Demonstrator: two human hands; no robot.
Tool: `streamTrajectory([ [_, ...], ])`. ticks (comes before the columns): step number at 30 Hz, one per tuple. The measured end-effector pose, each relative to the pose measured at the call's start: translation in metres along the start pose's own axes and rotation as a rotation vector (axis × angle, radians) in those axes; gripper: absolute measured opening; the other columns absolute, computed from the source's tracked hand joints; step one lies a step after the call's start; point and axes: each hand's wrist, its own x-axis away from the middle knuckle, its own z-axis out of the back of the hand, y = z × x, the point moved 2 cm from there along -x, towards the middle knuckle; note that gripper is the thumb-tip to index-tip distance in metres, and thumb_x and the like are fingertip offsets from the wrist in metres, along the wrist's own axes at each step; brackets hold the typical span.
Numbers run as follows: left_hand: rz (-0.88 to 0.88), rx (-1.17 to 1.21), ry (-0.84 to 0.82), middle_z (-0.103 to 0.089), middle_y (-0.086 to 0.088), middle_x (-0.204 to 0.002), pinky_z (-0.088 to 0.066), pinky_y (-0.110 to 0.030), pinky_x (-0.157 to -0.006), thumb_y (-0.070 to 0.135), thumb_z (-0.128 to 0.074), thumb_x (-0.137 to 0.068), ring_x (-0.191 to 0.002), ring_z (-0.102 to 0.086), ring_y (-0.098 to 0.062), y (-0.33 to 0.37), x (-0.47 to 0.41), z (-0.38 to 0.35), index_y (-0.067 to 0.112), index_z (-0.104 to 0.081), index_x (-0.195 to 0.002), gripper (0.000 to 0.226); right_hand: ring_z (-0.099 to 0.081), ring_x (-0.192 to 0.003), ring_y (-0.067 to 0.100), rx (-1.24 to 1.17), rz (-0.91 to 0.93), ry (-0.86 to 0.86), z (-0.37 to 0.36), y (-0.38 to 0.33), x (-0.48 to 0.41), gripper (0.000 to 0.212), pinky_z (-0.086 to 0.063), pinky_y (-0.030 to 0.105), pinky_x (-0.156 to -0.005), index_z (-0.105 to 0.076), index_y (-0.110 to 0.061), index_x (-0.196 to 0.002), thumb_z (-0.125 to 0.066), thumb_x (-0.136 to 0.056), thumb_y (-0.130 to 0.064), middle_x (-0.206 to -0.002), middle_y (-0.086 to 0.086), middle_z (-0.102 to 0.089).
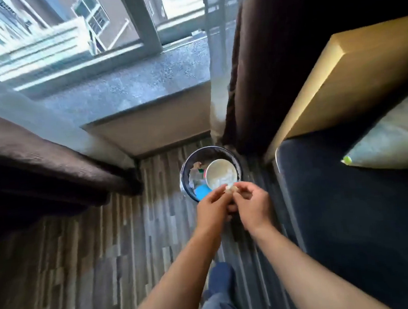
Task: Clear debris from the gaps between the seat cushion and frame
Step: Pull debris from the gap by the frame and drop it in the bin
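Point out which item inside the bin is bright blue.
The flat blue piece at the bin's near edge, beside the white bowl; nothing else there is blue.

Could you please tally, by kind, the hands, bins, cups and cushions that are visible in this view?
Hands: 2, the left hand and the right hand, together pinching a pale scrap
Bins: 1, the dark round bin
Cups: 1, the white cup inside it
Cushions: 1, the patterned cushion
Total: 5
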Motion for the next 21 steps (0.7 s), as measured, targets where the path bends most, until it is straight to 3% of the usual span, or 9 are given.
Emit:
streamTrajectory([
  [2,0.042,0.021,-0.014,-0.067,-0.006,-0.089,-0.043,-0.019,-0.052,0.01,-0.057,-0.088,-0.065,-0.059,-0.013,0.008,-0.019,0.0,0.025,-0.058,-0.111,0.028,-0.064,-0.093,0.027,0.023,-0.01,-0.01,-0.014,-0.005,-0.019,0.032,-0.052,0.041,-0.09,-0.063,-0.003,-0.112,-0.06,-0.08,0.002,-0.111,0.022,-0.067],
  [4,0.054,-0.049,-0.009,-0.062,-0.004,-0.09,-0.042,-0.017,-0.05,0.007,-0.052,-0.088,-0.074,-0.061,-0.019,0.015,-0.037,0.004,0.025,-0.057,-0.1,0.022,-0.061,-0.105,0.025,0.107,-0.027,-0.007,-0.023,-0.007,-0.033,0.045,-0.045,0.028,-0.092,-0.056,-0.007,-0.126,-0.061,-0.081,-0.005,-0.123,0.016,-0.062],
  [6,0.037,-0.196,0.095,-0.058,-0.002,-0.084,-0.041,-0.02,-0.054,0.004,-0.048,-0.087,-0.087,-0.061,-0.024,0.016,-0.047,0.015,0.017,-0.057,-0.089,0.016,-0.053,-0.12,0.025,0.166,-0.066,0.068,-0.019,-0.005,-0.04,0.053,-0.038,0.024,-0.096,-0.047,-0.009,-0.134,-0.06,-0.083,-0.009,-0.133,0.013,-0.055],
  [9,0.007,-0.259,0.17,-0.053,0.004,-0.077,-0.041,-0.028,-0.065,0.003,-0.046,-0.087,-0.084,-0.054,-0.021,0.003,-0.042,0.03,0.023,-0.052,-0.075,0.024,-0.046,-0.127,0.025,0.173,-0.159,0.123,0.005,0.014,-0.033,0.049,-0.035,0.027,-0.101,-0.045,-0.01,-0.135,-0.054,-0.087,-0.011,-0.139,0.012,-0.049],
  [11,0.032,-0.319,0.16,-0.054,0.009,-0.078,-0.044,-0.026,-0.065,0.006,-0.046,-0.091,-0.081,-0.055,-0.018,-0.012,-0.029,0.034,0.026,-0.057,-0.095,0.023,-0.047,-0.126,0.027,0.238,-0.208,0.113,0.03,0.038,-0.02,0.043,-0.036,0.029,-0.101,-0.049,-0.011,-0.131,-0.053,-0.088,-0.012,-0.137,0.012,-0.05],
  [12,0.053,-0.368,0.14,-0.055,0.011,-0.079,-0.044,-0.025,-0.064,0.007,-0.045,-0.092,-0.081,-0.057,-0.018,-0.022,-0.022,0.033,0.021,-0.059,-0.112,0.028,-0.048,-0.124,0.028,0.284,-0.233,0.114,0.045,0.052,-0.012,0.041,-0.037,0.031,-0.101,-0.051,-0.011,-0.129,-0.053,-0.088,-0.012,-0.135,0.013,-0.051],
  [14,0.102,-0.461,0.104,-0.058,0.007,-0.086,-0.042,-0.023,-0.062,0.007,-0.044,-0.093,-0.085,-0.06,-0.022,-0.044,-0.009,0.024,0.009,-0.055,-0.128,0.036,-0.052,-0.119,0.03,0.329,-0.292,0.138,0.081,0.082,0.005,0.038,-0.039,0.033,-0.099,-0.055,-0.009,-0.125,-0.054,-0.088,-0.011,-0.132,0.016,-0.054],
  [17,0.132,-0.591,-0.017,-0.06,0.001,-0.092,-0.045,-0.024,-0.064,0.007,-0.045,-0.094,-0.088,-0.061,-0.025,-0.077,0.013,-0.002,0.006,-0.056,-0.127,0.035,-0.056,-0.114,0.032,0.289,-0.422,0.233,0.146,0.131,0.032,0.034,-0.042,0.035,-0.094,-0.057,-0.009,-0.122,-0.055,-0.088,-0.011,-0.126,0.017,-0.059],
  [21,0.142,-0.723,-0.158,-0.062,-0.011,-0.09,-0.043,-0.024,-0.059,0.002,-0.05,-0.092,-0.072,-0.056,-0.025,-0.111,0.036,-0.06,-0.001,-0.06,-0.119,0.028,-0.065,-0.096,0.031,0.113,-0.559,0.429,0.246,0.194,0.089,0.023,-0.05,0.044,-0.086,-0.064,-0.012,-0.109,-0.055,-0.089,-0.011,-0.108,0.014,-0.069],
])
